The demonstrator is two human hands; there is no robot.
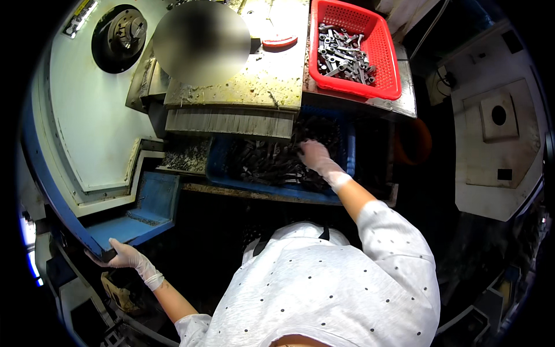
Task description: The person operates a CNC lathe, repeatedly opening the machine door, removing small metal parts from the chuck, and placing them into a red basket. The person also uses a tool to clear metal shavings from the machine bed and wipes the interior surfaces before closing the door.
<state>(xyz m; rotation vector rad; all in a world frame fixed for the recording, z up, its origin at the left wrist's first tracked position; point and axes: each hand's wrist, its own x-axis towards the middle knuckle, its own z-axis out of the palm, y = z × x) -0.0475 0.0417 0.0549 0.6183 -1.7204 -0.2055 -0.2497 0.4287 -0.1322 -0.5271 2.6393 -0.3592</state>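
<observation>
My right hand (317, 157), in a thin pale glove, reaches into a blue crate (254, 185) full of dark metal parts (272, 159). Its fingers are curled down among the parts at the crate's right side, and their tips are lost in the dark pile. Far to the left, my gloved left hand (125, 256) grips the corner of a blue metal ledge (130, 228) on the machine, the thumb over the top and the fingers around the outer side.
A red plastic basket (388, 63) of silvery metal parts (344, 55) stands at the back right. A worn metal cover (231, 124) overhangs the crate's far left. Beside it are a round chuck (126, 33) and a red-handled tool (280, 42). An orange bucket (417, 142) sits at right.
</observation>
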